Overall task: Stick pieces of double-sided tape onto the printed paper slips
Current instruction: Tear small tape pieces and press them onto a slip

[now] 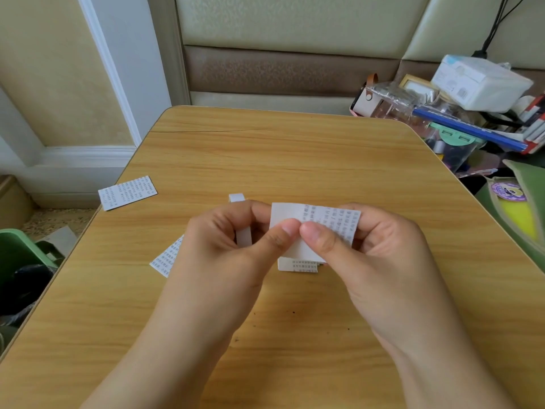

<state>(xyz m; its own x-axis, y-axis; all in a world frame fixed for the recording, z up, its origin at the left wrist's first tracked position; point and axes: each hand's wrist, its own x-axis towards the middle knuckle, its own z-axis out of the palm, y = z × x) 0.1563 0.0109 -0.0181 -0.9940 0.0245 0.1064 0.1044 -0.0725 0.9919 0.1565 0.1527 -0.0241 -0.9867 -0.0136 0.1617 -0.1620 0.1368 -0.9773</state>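
Above the middle of the wooden table [265,160] both my hands hold one printed paper slip [333,224]. My right hand [380,246] grips the slip, thumb on its front and fingers behind. My left hand [224,246] pinches the slip's left blank part with its thumb and holds a white tape roll [243,235], whose top [236,198] sticks out above the fingers. Under my hands lies a small stack of slips [298,265]. Another slip [165,258] peeks out left of my left hand. A single slip [127,192] lies at the table's left edge.
Right of the table stands a clutter of boxes, plastic bags, a blue bar [469,129] and a tissue pack [480,82]. A green pouch [519,214] lies at the right edge. A green bin [20,249] sits on the floor at the left. A padded headboard is behind.
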